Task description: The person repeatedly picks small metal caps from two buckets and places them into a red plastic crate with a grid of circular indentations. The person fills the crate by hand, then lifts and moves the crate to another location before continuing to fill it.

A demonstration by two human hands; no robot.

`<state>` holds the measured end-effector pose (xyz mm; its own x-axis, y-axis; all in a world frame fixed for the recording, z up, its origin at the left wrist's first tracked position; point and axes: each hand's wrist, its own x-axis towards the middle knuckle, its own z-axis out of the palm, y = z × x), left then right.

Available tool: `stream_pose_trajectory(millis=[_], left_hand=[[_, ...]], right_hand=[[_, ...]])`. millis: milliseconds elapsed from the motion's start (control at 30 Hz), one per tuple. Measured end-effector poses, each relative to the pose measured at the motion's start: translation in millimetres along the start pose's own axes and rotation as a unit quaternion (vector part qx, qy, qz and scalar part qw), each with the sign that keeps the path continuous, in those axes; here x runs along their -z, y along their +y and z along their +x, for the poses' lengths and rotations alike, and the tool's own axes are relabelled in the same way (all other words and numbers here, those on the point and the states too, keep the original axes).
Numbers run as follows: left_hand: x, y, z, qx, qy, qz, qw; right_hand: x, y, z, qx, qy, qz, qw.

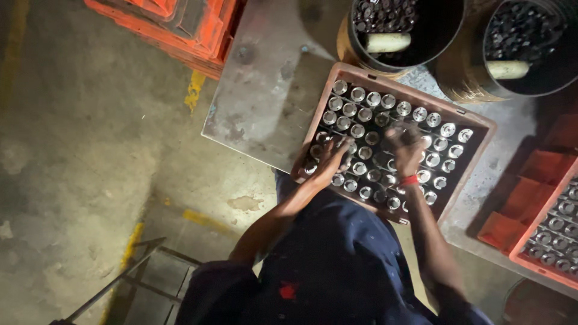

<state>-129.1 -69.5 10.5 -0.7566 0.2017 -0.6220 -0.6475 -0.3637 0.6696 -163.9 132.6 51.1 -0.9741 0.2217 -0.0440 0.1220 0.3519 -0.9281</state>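
A: What were the fingers doing?

B: The left hand (330,161) had its fingers curled down and pressed together over the small round metal parts (365,114) at the near-left corner of the brown tray (478,123). Whether they pinched one part, I could not tell. The right hand (406,147) was blurred; its fingers were bent onto the parts near the tray's middle, and their grip could not be made out. A red band (409,180) sat on that wrist.

A: And around the fingers?

B: The parts stood upright in rows, filling the tray on every side of both hands. Beyond the fingertips, touching the tray's far edge, stood two black buckets (445,36) of dark small pieces, each with a pale cylinder (388,42) lying on top. The tray rested on a grey metal table (265,90). Out past the right hand lay an orange tray (530,241) with more metal parts. Far off past the left hand, orange crates (180,27) were stacked on the concrete floor (78,150).
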Motion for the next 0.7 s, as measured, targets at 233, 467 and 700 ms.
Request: stream_pose_trajectory(millis=[233, 467, 700], left_hand=[[-2, 9, -5, 0.033, 0.020, 0.032, 0.999], [-24, 43, 5, -0.212, 0.002, 0.121, 0.970], [-94, 182, 128, -0.432, 0.075, 0.485, 0.757]], right_hand=[[19, 22, 59, 0.173, 0.086, -0.319, 0.928], [22, 11, 59, 0.080, 0.110, -0.135, 0.981], [45, -5, -1, 0.050, 0.099, -0.078, 0.991]])
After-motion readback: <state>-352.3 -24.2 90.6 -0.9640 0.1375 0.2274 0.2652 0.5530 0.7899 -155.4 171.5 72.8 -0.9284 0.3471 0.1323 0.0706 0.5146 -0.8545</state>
